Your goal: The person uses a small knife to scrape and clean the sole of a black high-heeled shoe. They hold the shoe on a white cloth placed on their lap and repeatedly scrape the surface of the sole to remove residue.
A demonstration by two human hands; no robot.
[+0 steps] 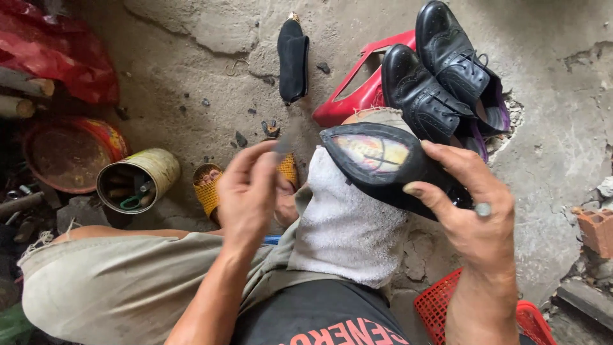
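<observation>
Item: black shoe (389, 167), held sole-up on a white towel (345, 223) draped over the person's knee; worn, discoloured patch showing in the middle of the sole. Right hand (476, 214): grip clamped on the shoe's heel end, thumb across the sole edge, ring on one finger. Left hand (249, 191): fingers pinched together on a thin blade-like tool (285, 142), blurred, kind uncertain, poised just beside the shoe's pointed toe. Step in hand, by judgement: working or trimming the sole at the toe; the next move calls for a firm hold at the heel and the tool edge brought carefully onto the sole rim, away from the holding fingers. Surroundings: pair of black lace-up shoes (440, 73) lying on a red plastic piece (357, 96) on the concrete floor (211, 76); one black slipper (292, 61) farther off; tin can (137, 179) holding small tools; round rusty tray (67, 153); yellow sandal (211, 188) on the foot; red basket (440, 306) near the right forearm
</observation>
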